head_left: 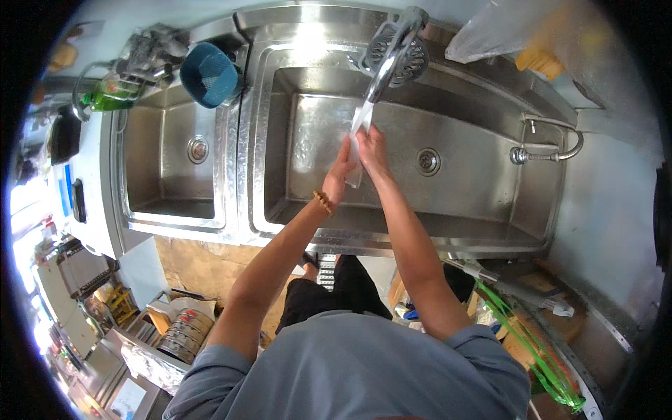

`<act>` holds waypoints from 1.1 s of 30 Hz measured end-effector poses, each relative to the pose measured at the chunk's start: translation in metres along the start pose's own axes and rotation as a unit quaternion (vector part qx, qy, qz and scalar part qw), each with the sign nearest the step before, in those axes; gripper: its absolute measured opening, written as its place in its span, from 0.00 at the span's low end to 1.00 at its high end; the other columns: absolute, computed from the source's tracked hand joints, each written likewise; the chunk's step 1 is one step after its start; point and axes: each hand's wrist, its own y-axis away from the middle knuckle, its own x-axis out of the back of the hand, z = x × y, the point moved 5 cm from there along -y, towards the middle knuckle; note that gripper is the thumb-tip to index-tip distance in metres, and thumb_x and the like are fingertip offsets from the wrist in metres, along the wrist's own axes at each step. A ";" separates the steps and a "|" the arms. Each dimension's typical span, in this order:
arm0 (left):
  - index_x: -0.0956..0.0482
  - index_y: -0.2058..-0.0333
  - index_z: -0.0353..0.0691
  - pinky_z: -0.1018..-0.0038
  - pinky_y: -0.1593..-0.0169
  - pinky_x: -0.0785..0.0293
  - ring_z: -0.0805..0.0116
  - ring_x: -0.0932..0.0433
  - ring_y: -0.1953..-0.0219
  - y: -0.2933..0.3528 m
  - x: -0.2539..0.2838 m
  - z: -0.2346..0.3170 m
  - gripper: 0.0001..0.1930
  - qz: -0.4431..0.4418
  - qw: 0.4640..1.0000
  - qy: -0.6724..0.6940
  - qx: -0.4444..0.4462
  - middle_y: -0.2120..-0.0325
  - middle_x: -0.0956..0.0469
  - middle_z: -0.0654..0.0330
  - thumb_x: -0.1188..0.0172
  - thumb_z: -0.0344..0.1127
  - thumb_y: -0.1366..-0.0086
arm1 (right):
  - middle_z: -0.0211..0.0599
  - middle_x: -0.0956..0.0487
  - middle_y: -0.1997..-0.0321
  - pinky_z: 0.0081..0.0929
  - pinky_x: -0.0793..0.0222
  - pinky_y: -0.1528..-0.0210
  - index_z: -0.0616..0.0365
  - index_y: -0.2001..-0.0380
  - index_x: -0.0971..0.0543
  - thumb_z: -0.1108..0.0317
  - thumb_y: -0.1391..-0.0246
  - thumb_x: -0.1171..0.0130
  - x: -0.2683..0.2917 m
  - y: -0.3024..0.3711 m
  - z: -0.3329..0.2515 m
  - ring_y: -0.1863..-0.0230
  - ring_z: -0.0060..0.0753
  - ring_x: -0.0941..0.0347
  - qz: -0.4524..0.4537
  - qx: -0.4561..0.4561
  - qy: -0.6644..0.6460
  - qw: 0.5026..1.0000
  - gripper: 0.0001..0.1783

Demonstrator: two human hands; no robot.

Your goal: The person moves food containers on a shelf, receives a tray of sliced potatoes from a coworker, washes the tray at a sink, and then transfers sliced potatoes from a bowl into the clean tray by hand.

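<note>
Both my hands are over the large steel sink [462, 182], under water running from the chrome faucet [389, 70]. Between them is a flat, pale, see-through piece [355, 176], its kind unclear. My left hand [339, 175], with a beaded bracelet at the wrist, holds it along its left side. My right hand [372, 148] is closed against its upper right part, just below the spout. The stream and the fingers cover much of the piece.
A smaller sink [171, 164] lies to the left, with a blue plastic container [210, 75] behind it and a green bottle [112, 94] farther left. A second, curved tap [553, 147] is at right. Yellow gloves [542, 61] are at the back right.
</note>
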 end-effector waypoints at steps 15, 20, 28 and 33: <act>0.40 0.39 0.36 0.68 0.33 0.51 0.56 0.44 0.35 -0.069 0.110 -0.075 0.30 0.190 0.949 -0.251 -0.016 0.37 0.40 0.49 0.63 0.51 0.30 | 0.38 0.25 0.53 0.30 0.31 0.53 0.62 0.47 0.30 0.43 0.38 0.54 0.027 0.039 -0.025 0.54 0.31 0.28 -0.049 -0.135 -0.372 0.917 0.32; 0.35 0.41 0.33 0.61 0.42 0.35 0.56 0.30 0.44 -0.023 0.105 -0.013 0.38 0.159 0.950 -0.138 0.230 0.46 0.30 0.48 0.44 0.58 0.40 | 0.42 0.26 0.48 0.35 0.31 0.47 0.61 0.44 0.31 0.39 0.40 0.55 0.093 0.008 0.013 0.49 0.36 0.28 -0.048 -0.167 -0.430 0.886 0.37; 0.29 0.53 0.37 0.60 0.51 0.27 0.60 0.24 0.56 -0.008 0.090 -0.004 0.23 0.133 0.972 0.171 0.086 0.60 0.23 0.57 0.37 0.25 0.50 | 0.58 0.21 0.60 0.47 0.31 0.55 0.65 0.66 0.19 0.42 0.38 0.60 0.091 -0.032 0.116 0.56 0.57 0.25 0.120 -0.230 0.293 0.920 0.34; 0.27 0.56 0.37 0.62 0.57 0.28 0.61 0.25 0.60 -0.012 0.057 -0.008 0.23 0.185 0.978 0.084 0.050 0.64 0.23 0.58 0.36 0.25 0.54 | 0.58 0.34 0.40 0.49 0.40 0.41 0.64 0.50 0.27 0.49 0.40 0.54 0.028 -0.009 0.134 0.42 0.65 0.37 0.255 -0.137 0.261 0.921 0.28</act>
